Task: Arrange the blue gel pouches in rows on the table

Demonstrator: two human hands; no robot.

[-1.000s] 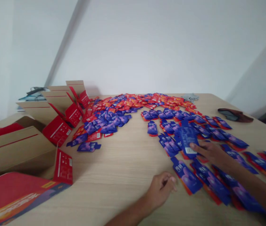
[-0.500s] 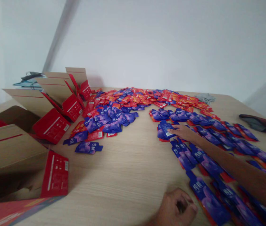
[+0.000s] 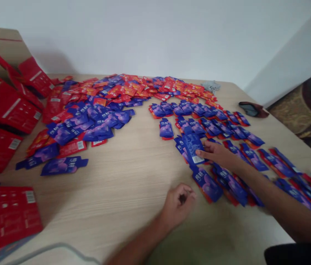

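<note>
My right hand (image 3: 218,155) grips a blue-purple sachet (image 3: 192,145) by its right edge, thumb on top. The sachet's printed back with a white barcode patch faces up. It covers part of a small stack of sachets (image 3: 181,148) below; whether it touches them I cannot tell. Closer to me, my left hand (image 3: 179,204) is curled, with a hollow between fingers and thumb and nothing visible inside. Just right of it lies a blue sachet over a red one (image 3: 207,184). Another short stack (image 3: 166,129) sits beyond the held sachet.
Rows of blue-over-red sachet stacks (image 3: 251,156) spread to the right. A heap of loose red and blue sachets (image 3: 103,114) lies at the back left. Open red cartons (image 3: 9,213) line the left. A dark wallet-like item (image 3: 253,109) and grey crumpled material (image 3: 210,86) lie farther back.
The view has swung right and down. My right hand has shifted from the farther stack to the nearer one, holding a sachet. My left hand stays curled, now with more forearm in view.
</note>
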